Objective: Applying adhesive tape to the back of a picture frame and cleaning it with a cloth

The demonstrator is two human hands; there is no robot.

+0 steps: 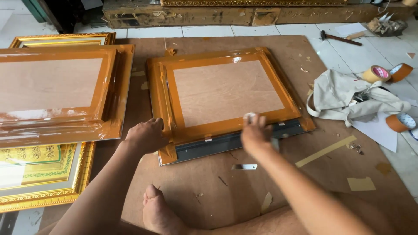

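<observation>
A picture frame (226, 89) lies face down on a brown board, its plywood back sealed all round with shiny brown tape. My left hand (146, 135) presses on the frame's near left corner with curled fingers. At the near edge my right hand (256, 132) pinches a small pale object, blurred by motion, against the tape. The dark frame moulding (209, 148) shows bare along the near edge.
A larger taped frame (56, 93) is stacked at the left over gold frames (43, 174). To the right sit a cloth bag (348, 95), tape rolls (376, 74) and a hammer (342, 39). A small metal blade (244, 166) lies on the board. My foot (161, 213) rests near the front.
</observation>
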